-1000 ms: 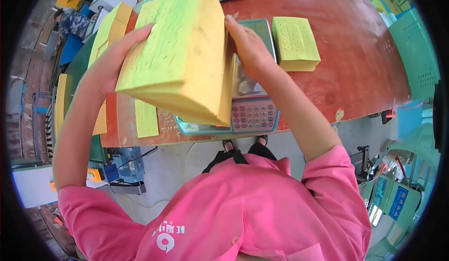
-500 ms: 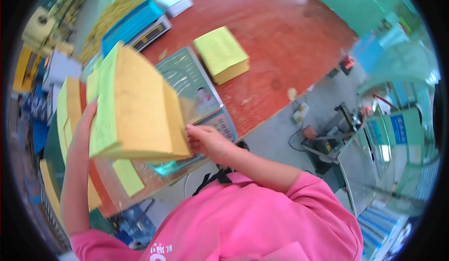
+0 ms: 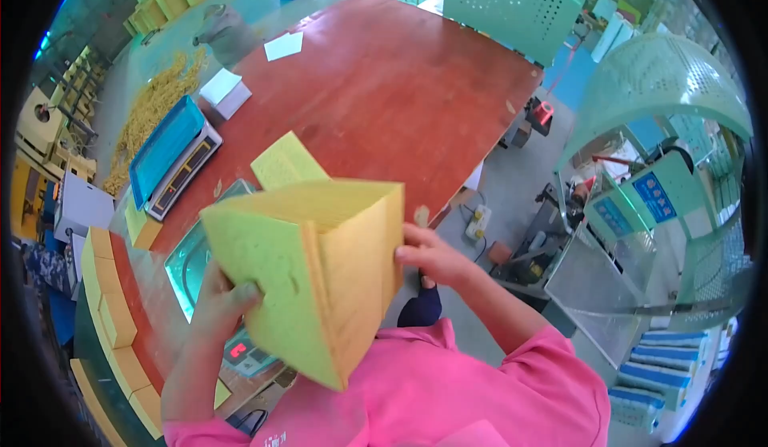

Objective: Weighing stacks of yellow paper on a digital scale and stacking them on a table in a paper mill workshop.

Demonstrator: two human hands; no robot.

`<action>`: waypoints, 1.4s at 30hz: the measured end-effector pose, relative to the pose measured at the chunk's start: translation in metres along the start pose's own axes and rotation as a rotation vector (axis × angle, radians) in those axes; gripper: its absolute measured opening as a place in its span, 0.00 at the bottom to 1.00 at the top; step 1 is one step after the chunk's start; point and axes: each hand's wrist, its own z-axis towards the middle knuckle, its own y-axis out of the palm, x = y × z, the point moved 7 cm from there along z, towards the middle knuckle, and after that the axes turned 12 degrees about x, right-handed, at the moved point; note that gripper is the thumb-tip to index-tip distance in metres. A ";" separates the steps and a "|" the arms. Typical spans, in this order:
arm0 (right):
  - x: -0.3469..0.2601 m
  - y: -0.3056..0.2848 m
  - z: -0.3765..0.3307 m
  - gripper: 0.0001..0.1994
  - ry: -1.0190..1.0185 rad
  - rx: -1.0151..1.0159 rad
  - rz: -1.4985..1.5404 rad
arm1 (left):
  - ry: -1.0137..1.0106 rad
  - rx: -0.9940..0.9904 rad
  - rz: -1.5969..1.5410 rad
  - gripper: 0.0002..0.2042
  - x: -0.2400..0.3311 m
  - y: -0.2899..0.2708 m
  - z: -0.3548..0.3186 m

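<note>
2 hands, left hand (image 3: 220,299) and right hand (image 3: 432,256), clamp the yellow paper stack (image 3: 316,267), hiding the scale (image 3: 204,275) beneath.

Both my hands hold a thick yellow paper stack up in front of my chest.

My left hand (image 3: 226,301) grips the stack (image 3: 308,275) with the thumb on its green-tinted face, while my right hand (image 3: 432,256) presses against its far side. Behind it a second, smaller yellow stack (image 3: 284,161) lies on the red-brown table (image 3: 400,87), near a scale with a blue tray (image 3: 172,155). A steel-topped scale (image 3: 188,267) sits just under my left hand, and yellow bundles (image 3: 108,303) line the table's left edge.
</note>
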 end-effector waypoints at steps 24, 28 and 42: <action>-0.115 -0.282 0.103 0.49 -0.253 0.315 -0.440 | 0.172 0.380 0.378 0.30 -0.117 0.159 0.184; -0.116 -0.288 0.103 0.52 -0.320 0.307 -0.466 | 0.209 0.136 0.279 0.39 -0.125 0.176 0.166; -0.083 -0.279 0.108 0.34 -0.179 0.283 -0.233 | 0.672 0.118 0.612 0.14 -0.090 0.234 0.196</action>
